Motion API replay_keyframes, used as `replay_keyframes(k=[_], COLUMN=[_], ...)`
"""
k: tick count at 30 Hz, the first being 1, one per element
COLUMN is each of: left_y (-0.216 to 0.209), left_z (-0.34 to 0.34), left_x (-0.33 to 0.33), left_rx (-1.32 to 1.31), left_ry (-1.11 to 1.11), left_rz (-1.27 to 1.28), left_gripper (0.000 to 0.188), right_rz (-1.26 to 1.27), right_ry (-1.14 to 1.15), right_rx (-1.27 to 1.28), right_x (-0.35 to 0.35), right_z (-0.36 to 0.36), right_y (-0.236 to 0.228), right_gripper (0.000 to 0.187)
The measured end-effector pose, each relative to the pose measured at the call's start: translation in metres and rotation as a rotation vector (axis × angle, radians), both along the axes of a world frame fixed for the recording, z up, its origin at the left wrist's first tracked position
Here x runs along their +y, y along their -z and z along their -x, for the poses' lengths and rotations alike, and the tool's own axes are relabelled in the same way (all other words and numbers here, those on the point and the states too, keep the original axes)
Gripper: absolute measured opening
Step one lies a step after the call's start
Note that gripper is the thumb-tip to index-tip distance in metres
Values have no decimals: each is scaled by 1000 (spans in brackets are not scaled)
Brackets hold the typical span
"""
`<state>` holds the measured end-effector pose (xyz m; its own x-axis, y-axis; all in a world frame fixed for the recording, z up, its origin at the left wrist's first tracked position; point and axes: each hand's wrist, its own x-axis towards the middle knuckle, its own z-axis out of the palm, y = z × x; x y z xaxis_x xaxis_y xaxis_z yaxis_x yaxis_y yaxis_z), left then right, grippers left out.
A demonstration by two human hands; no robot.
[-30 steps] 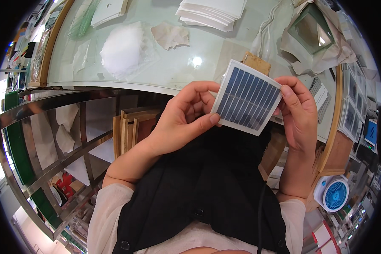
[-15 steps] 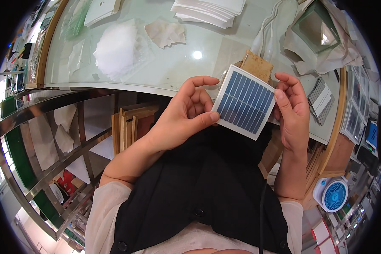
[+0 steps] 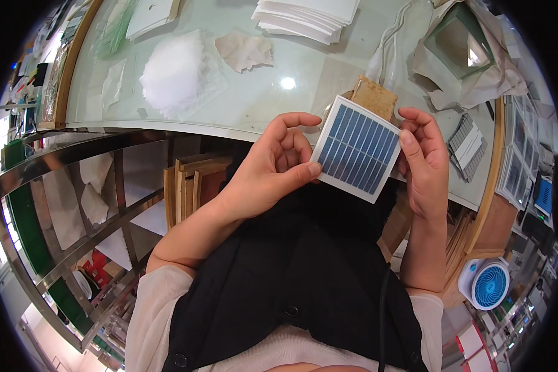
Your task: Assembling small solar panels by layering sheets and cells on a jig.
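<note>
Between my two hands is a small square solar panel point(image 3: 358, 150), blue with thin pale lines and a white border. It is held tilted over the table's near edge. My left hand point(image 3: 279, 155) pinches its left edge, the thumb on the face and the other fingers curled. On the opposite side, my right hand point(image 3: 424, 158) grips the right edge with the thumb on the front; its fingertips behind the panel are partly hidden. Just beyond the panel's top edge lies a worn tan block point(image 3: 374, 98), partly covered, with white cables point(image 3: 387, 56) behind it.
On the pale table point(image 3: 229, 111) lie a pile of clear film sheets point(image 3: 172, 74), torn brown paper point(image 3: 244, 51) and a white paper stack point(image 3: 307, 18). Paper wraps a stack of glass squares point(image 3: 462, 43) at far right. Grey strips point(image 3: 467, 147) and a blue fan point(image 3: 490, 285) are rightward.
My right hand and the panel's right side have shifted very slightly left. Both hands keep their hold on the solar panel.
</note>
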<state>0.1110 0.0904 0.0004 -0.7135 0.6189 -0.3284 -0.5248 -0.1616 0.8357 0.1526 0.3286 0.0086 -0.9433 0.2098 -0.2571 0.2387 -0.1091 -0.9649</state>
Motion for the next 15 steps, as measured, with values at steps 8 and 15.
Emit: replay_keyframes(k=[8,15], left_y=[0,-2], left_z=[1,-1], left_x=[1,2], left_rx=[8,25], left_ry=[-1,-9], left_rz=[11,-2], left_gripper=[57,56], right_rz=[6,0], right_ry=[0,-22], right_rx=[5,44], right_x=[1,1], right_z=[0,1], right_y=[1,2], right_gripper=[32,28])
